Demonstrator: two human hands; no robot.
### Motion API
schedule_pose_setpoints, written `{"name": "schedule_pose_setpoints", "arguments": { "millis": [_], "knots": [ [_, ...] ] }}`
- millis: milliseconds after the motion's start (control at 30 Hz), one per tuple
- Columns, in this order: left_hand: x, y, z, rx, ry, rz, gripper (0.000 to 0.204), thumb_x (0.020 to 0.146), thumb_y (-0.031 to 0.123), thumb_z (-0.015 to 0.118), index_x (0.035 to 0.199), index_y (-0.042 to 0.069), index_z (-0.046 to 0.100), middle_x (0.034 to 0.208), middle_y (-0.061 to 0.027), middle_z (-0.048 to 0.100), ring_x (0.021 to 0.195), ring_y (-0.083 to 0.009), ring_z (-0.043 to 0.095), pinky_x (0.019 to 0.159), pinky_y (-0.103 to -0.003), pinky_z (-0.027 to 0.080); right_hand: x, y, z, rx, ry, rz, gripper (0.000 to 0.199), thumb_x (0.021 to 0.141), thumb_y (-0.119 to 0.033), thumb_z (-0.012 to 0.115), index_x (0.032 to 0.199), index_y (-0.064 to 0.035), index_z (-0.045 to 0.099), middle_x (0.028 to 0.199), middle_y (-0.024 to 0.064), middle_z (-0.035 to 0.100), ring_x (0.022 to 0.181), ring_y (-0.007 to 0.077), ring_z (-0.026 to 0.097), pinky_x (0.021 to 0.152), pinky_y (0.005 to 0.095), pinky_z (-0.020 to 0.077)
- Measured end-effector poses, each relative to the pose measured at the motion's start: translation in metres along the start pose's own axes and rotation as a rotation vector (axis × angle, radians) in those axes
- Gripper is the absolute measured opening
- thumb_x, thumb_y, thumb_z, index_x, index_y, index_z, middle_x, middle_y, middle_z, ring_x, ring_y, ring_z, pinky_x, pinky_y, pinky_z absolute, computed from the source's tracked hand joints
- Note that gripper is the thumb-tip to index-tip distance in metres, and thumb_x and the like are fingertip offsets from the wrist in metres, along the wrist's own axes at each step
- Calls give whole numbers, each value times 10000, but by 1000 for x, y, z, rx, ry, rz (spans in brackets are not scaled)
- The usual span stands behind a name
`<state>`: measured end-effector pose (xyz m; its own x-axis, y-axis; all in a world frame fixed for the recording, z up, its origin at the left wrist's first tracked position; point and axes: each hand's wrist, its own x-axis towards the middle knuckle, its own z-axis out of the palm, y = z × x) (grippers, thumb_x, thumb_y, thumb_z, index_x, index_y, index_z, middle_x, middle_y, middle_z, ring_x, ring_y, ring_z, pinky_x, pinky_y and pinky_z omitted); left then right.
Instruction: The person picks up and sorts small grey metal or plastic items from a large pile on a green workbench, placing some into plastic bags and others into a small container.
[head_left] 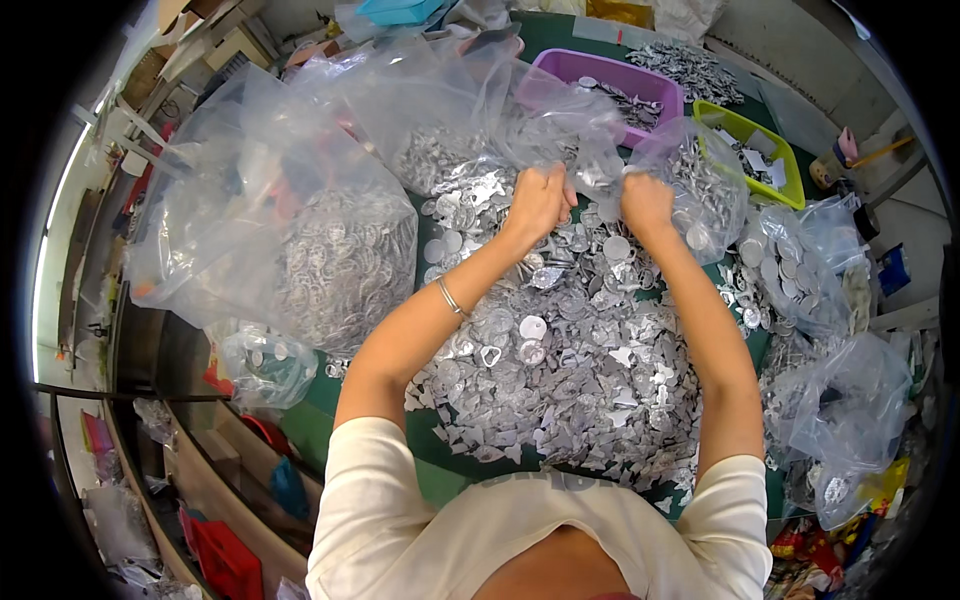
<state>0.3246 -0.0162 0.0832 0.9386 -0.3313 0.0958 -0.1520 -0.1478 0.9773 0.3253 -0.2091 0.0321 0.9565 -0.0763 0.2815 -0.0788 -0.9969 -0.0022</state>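
Observation:
Both my hands are closed on the edge of a clear plastic bag (585,122), spread apart over the far side of a heap of small silvery metal pieces (560,360). My left hand (540,203), with a bangle on its wrist, grips the bag's left part. My right hand (648,203) is a fist on its right part, beside a clear bag of metal pieces (705,195). Between my forearms the heap mixes round discs and flat irregular shapes. What lies inside the folds near my fingers is partly hidden.
A large clear bag full of metal pieces (345,255) stands on the left. Beyond my hands are a purple bin (672,98) and a lime-green bin (790,165), both holding pieces. More bagged pieces (790,275) lie at right on the green tabletop (435,480). Shelving (230,460) is at left.

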Motion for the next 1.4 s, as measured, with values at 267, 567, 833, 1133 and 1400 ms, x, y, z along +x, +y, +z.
{"name": "schedule_pose_setpoints", "arguments": {
  "millis": [267,567,833,1133,1400],
  "knots": [
    [66,74,-53,-364,290,196,418,861,245,357,595,-21,539,453,-89,498,378,-142,457,383,-244,334,89,15,-61,856,194,203,315,843,-222,500,695,39,596,613,200,576,549,311,574,455,412,409],
    [71,61,-63,-336,193,262,428,897,227,317,735,-81,566,592,-131,570,501,-177,537,477,-250,405,89,13,-70,1709,-36,535,254,897,-195,435,796,21,523,615,35,472,465,137,465,409,265,362],
    [5,9,-28,-479,-67,144,452,953,348,332,968,-39,564,861,-119,611,797,-183,587,692,-280,462,-7,0,-34,1605,-107,348,415,957,-334,358,989,25,563,837,89,615,789,180,590,731,320,470],
    [-81,-65,-7,919,-123,454,440,805,390,583,1016,5,600,1106,-221,538,1051,-350,504,876,-420,406,-102,-17,4,445,77,-179,394,837,-357,535,1045,-24,579,1234,142,472,1138,344,403,956,453,284],
    [-100,-50,-3,878,-192,298,504,743,378,642,1042,-22,565,1106,-189,526,1061,-336,484,845,-457,405,-141,-37,-17,541,134,-179,333,792,-303,609,1011,-56,570,1102,95,548,1106,386,395,943,474,300]
  ]
}}
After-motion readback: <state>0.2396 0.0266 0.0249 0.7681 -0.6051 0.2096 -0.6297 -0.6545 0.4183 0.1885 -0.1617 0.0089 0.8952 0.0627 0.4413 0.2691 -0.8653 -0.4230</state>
